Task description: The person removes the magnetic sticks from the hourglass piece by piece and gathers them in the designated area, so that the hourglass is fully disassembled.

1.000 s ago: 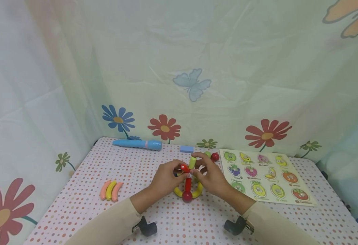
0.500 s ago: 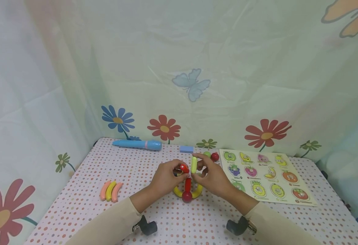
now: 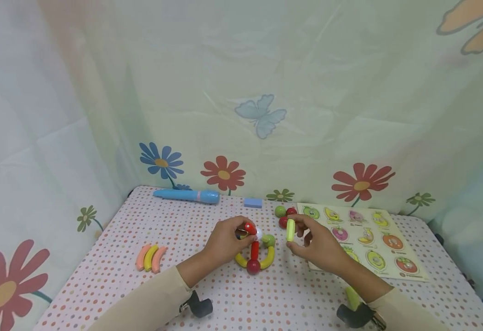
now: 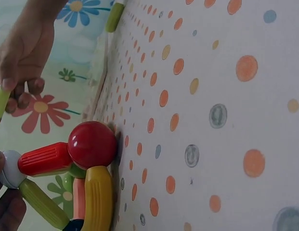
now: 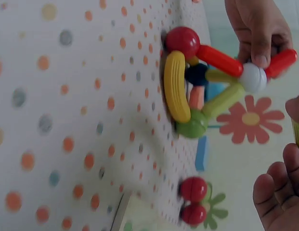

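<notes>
My left hand point(image 3: 226, 236) pinches the white ball point(image 5: 253, 77) at the top of a small frame of coloured rods and balls. A short red rod point(image 5: 282, 63) juts up from that ball. Beneath it, a red rod point(image 4: 45, 159) slopes to a red ball point(image 4: 92, 144), and green rods slope to a green ball point(image 5: 192, 123) and a dark blue ball point(image 5: 197, 74). Curved yellow rods point(image 5: 176, 86) join the base on the table. To the right, apart from the frame, my right hand point(image 3: 317, 243) holds a light green rod point(image 3: 291, 230) upright between thumb and fingers.
Loose red balls point(image 5: 193, 189) and a green ball point(image 3: 280, 211) lie behind. A fruit picture board point(image 3: 365, 264) is at right, partly under my right hand. Curved pink and yellow rods point(image 3: 150, 257) lie left. A blue microphone-shaped toy point(image 3: 185, 195) and blue block point(image 3: 252, 202) sit at the back. A green rod point(image 3: 352, 298) lies near my right wrist.
My right hand has drawn away from the frame to the right, carrying the light green rod. The frame's green ball and white ball have come into sight. My left hand has stayed in place.
</notes>
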`<move>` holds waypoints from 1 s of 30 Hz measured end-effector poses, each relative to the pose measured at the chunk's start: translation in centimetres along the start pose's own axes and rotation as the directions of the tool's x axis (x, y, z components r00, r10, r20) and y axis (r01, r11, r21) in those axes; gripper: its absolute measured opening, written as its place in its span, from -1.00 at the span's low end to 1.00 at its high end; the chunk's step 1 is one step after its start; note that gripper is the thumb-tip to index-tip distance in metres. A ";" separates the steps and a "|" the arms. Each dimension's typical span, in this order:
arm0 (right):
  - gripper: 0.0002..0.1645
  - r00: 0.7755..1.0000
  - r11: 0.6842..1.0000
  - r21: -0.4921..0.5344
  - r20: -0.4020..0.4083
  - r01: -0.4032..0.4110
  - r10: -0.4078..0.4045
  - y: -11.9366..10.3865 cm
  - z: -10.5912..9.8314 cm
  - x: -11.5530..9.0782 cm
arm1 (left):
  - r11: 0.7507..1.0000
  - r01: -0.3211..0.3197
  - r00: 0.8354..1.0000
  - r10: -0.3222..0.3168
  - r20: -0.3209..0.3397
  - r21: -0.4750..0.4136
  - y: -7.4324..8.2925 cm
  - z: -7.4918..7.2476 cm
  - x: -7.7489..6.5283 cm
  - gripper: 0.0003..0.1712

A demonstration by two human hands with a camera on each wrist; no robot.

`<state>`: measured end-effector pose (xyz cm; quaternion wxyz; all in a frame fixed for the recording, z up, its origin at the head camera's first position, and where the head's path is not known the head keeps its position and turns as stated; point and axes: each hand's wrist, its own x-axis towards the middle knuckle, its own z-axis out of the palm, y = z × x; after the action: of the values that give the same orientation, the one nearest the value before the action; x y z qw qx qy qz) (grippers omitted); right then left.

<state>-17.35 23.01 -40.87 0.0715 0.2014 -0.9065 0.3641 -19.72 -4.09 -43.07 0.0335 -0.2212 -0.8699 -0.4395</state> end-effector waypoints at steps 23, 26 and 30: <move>-0.22 0.979 0.985 -0.082 0.126 -0.149 0.158 6.3 -5.9 -7.2 | 1.000 -0.004 1.000 0.004 -0.001 -0.002 0.0 0.0 0.0 -0.69; -0.19 0.970 0.979 -0.091 0.143 -0.185 0.197 7.0 -6.2 -8.2 | 1.000 0.005 1.000 -0.005 0.000 -0.002 0.1 0.0 0.1 -0.69; -0.18 0.948 0.963 -0.107 0.178 -0.248 0.264 7.9 -6.7 -9.2 | 1.000 0.007 1.000 -0.007 -0.002 0.006 0.1 0.0 0.1 -0.69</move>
<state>-12.44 35.69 -43.52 -0.0552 0.1130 -0.9420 0.3111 -19.75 -3.99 -42.99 0.0338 -0.2177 -0.8720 -0.4372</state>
